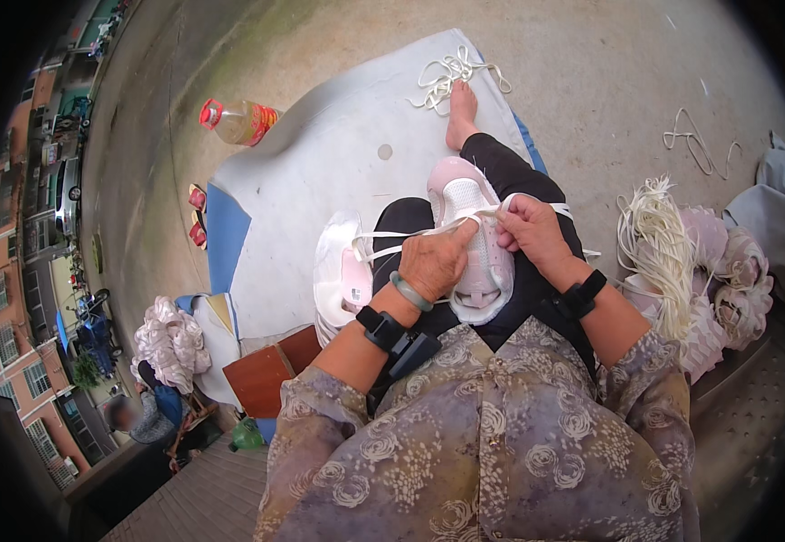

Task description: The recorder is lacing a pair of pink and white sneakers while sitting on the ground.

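Note:
On my lap lies a pink and white sneaker (pixel 488 266), its toe pointing away from me. A flat white shoelace (pixel 384 245) crosses its front and trails off to both sides. My left hand (pixel 435 260) is closed at the left edge of the shoe, thumb stretched over the tongue and lace. With thumb and fingers pinched together, my right hand (pixel 532 233) grips the lace at the shoe's right side. Just left of my lap rests a second pale shoe (pixel 343 266) with a pink insole.
A large white sheet (pixel 320 172) covers the ground ahead, with loose laces (pixel 454 74) near my bare foot. A bottle with a red cap (pixel 239 123) lies at its left edge. Bundled laces (pixel 653 244) and pink shoe pieces (pixel 722 262) sit at right. A person (pixel 153 411) is at lower left.

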The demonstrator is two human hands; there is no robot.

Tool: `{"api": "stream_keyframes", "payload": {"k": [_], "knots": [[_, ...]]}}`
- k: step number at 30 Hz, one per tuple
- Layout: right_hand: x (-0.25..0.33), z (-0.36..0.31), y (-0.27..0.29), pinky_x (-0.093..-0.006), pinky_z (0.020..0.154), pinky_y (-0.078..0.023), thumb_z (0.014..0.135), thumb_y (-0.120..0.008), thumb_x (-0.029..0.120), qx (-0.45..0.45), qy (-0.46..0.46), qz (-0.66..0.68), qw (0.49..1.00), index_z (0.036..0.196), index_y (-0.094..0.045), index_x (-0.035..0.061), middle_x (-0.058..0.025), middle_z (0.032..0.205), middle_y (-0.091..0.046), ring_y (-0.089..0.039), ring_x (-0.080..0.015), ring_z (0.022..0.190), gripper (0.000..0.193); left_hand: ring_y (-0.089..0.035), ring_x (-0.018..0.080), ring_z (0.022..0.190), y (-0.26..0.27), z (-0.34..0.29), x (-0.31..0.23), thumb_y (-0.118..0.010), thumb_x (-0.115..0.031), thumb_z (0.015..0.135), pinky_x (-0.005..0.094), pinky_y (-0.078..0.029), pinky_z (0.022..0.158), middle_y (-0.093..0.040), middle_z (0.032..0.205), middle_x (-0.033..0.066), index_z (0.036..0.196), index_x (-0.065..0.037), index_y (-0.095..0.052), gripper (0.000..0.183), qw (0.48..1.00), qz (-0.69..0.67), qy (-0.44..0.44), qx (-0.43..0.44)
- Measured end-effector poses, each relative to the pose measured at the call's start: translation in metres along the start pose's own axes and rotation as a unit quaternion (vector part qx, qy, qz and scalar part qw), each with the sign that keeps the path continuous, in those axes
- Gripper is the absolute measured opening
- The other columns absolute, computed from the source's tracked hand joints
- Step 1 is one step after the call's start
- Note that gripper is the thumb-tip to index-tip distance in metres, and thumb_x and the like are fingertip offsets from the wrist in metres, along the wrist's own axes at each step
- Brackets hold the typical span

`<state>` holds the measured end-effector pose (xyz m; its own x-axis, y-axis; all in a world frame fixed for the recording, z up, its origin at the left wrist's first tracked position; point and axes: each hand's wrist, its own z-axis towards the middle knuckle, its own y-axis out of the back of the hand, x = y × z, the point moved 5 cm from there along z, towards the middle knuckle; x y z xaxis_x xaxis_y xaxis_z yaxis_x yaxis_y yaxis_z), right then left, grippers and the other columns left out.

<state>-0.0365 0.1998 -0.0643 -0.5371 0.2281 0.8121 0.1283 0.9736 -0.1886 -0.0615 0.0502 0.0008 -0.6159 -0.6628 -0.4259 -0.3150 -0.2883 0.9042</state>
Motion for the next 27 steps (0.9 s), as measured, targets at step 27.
{"api": "stream_keyframes", "payload": {"k": [27], "knots": [[0.0034,0.0028,-0.0053,-0.0239,0.046,-0.039,0.082,-0.057,0.010,-0.069,0.153,-0.116,0.979,0.071,-0.051,0.0004,-0.0033,0.056,-0.050,-0.048,-0.0079,0.049,0.016,-0.059,0.0303,0.059,-0.0055,-0.0034,0.0047,-0.054,-0.011,0.074,0.0409,-0.046,0.049,-0.059,0.066,0.0082,0.111,-0.016,-0.048,0.038,1.000,-0.021,0.012,-0.008]]}}
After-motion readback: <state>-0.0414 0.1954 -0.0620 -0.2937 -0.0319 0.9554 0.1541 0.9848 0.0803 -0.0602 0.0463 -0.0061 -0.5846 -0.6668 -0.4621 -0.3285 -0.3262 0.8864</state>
